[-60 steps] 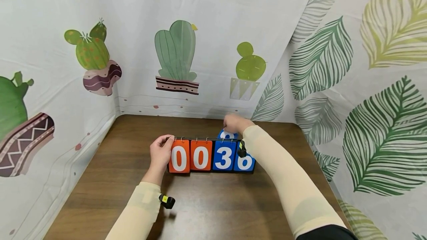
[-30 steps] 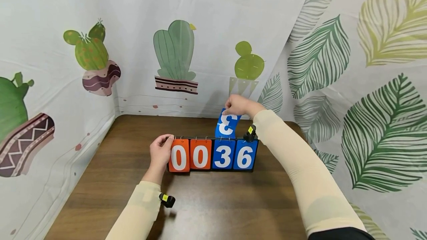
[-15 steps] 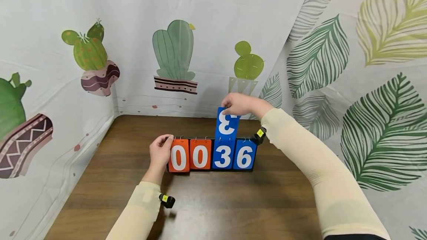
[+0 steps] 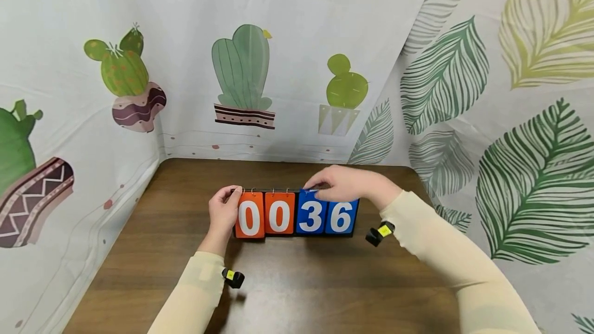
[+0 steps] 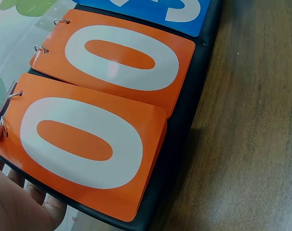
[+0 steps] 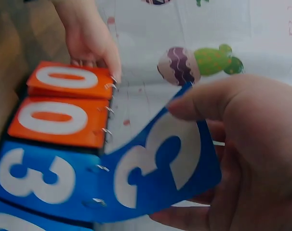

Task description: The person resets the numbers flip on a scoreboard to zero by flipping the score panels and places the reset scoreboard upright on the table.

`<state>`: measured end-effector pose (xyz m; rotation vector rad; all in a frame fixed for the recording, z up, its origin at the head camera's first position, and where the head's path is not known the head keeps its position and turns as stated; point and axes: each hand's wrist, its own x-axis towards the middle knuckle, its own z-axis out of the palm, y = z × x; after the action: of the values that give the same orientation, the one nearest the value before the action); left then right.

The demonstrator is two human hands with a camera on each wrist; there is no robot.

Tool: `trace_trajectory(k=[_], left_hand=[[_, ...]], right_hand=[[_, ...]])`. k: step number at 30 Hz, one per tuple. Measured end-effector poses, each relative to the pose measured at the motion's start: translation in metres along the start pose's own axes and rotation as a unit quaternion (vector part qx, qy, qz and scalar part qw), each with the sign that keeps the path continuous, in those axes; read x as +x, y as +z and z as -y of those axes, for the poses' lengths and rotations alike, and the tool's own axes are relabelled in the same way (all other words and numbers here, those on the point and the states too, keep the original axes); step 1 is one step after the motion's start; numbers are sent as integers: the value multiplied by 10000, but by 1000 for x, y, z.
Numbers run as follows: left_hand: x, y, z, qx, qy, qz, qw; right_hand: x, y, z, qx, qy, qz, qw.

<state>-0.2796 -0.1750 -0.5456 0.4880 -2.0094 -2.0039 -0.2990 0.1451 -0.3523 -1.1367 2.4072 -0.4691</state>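
A flip scoreboard (image 4: 295, 237) stands on the table, reading 0036. Two orange number cards (image 4: 279, 213) are on its left, two blue ones on its right. My left hand (image 4: 225, 211) grips the board's upper left corner, thumb in front by the rings and fingers behind, as the left wrist view shows. My right hand (image 4: 345, 184) is over the top edge at the blue cards. In the right wrist view it pinches a raised blue number card (image 6: 136, 166) marked 3, bent up from its rings. Another blue 3 card (image 6: 35, 178) lies flat on the board below it.
The brown wooden table (image 4: 287, 277) reaches back to a white curtain (image 4: 185, 66) printed with cacti. A leaf-patterned curtain (image 4: 468, 159) hangs at the right. Black cameras are strapped to both wrists.
My right hand first rose behind the board, lifting a blue 3 card upright above the rings. It has since come down and forward to the top edge. My left hand has stayed put.
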Motion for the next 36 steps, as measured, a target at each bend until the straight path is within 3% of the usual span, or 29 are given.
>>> trace_trajectory(k=[12, 19, 28, 36], left_hand=[[-1, 1, 0, 27, -28, -2, 10000], [-2, 0, -3, 93, -42, -35, 9999], [1, 2, -2, 156, -84, -53, 9998], [1, 4, 0, 167, -47, -95, 9998]], right_hand=[[-22, 74, 20, -994, 340, -923, 9902], [-19, 122, 23, -1725, 663, -1496, 9713], [-15, 145, 27, -1556, 1086, -2041, 9604], [-5, 169, 9, -1592, 1216, -1875, 9616]])
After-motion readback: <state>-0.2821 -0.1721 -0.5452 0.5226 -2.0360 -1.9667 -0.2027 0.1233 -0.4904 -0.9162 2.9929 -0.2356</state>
